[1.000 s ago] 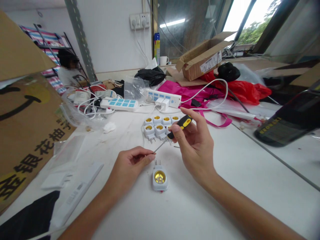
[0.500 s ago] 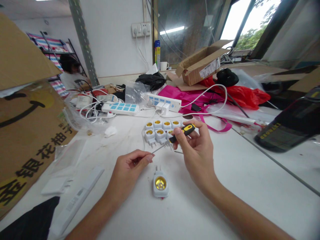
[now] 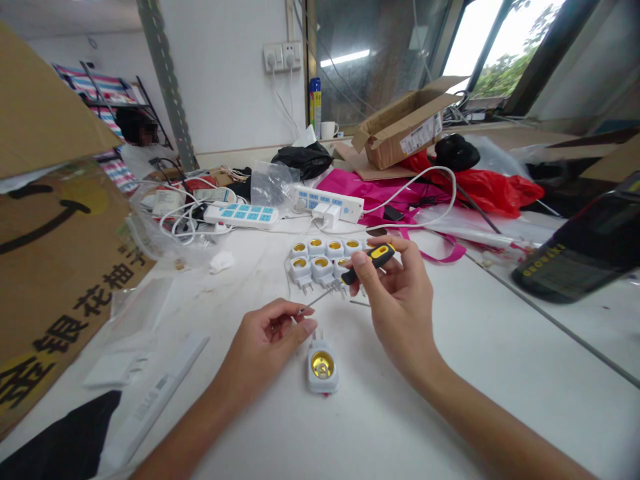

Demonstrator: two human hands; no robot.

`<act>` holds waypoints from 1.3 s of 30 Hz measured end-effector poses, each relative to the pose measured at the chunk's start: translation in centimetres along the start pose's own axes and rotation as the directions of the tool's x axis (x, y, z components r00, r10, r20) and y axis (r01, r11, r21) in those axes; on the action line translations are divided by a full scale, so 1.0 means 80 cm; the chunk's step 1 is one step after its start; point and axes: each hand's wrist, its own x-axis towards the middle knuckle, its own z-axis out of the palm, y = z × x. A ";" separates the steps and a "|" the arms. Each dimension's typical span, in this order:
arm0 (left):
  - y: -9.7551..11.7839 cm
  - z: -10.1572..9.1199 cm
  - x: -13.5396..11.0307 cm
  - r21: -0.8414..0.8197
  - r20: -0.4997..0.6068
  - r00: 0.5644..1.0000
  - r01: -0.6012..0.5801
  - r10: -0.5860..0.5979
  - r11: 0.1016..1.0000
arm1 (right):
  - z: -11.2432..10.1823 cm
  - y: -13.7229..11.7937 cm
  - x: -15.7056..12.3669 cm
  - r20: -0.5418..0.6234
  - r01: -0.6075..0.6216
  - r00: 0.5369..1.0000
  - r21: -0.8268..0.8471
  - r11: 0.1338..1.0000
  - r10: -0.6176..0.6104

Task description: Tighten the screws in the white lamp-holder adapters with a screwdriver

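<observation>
My right hand (image 3: 400,300) is closed around the black and yellow handle of a screwdriver (image 3: 370,263), its thin shaft pointing down to the left. The shaft's tip lies at the fingertips of my left hand (image 3: 273,343). Those fingers are curled, with thumb and index finger a little apart around the tip; what the palm may hold is hidden. Just below lies a white plug-in lamp socket (image 3: 323,367) with a gold-coloured threaded cup, its prongs pointing away from me. Beyond the screwdriver, more lamp sockets (image 3: 321,267) stand in two rows, partly covered by my right hand.
Power strips (image 3: 243,215) and tangled white cables lie at the back. A dark object with yellow lettering (image 3: 575,250) stands at the right. At the left are a large cardboard box (image 3: 60,267) and a long white bar (image 3: 157,400). A thin rod (image 3: 360,304) lies near my right hand.
My left thumb and index finger have parted slightly at the screwdriver's tip. My right hand has shifted a little to the right with the screwdriver. The near lamp socket stays put.
</observation>
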 end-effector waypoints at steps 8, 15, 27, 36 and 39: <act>0.007 -0.012 -0.003 -0.029 0.081 0.996 -0.046 0.048 0.999 | 0.000 -0.015 -0.009 -0.045 0.172 0.983 -0.102 0.980 -0.177; 0.008 -0.004 0.000 -0.105 -0.054 0.996 0.065 -0.071 0.992 | -0.003 -0.016 -0.024 0.122 0.295 0.950 -0.043 0.955 -0.288; 0.012 0.002 -0.002 -0.088 -0.019 0.999 0.026 -0.028 0.996 | -0.012 0.010 -0.040 0.366 0.339 0.884 -0.071 0.938 -0.291; 0.012 0.003 -0.004 -0.110 0.011 1.000 0.008 -0.007 0.994 | -0.008 0.007 -0.041 0.379 0.353 0.877 -0.095 0.931 -0.294; 0.012 0.003 -0.005 -0.121 0.039 0.999 -0.001 0.006 0.993 | -0.007 0.007 -0.041 0.380 0.341 0.881 -0.095 0.935 -0.283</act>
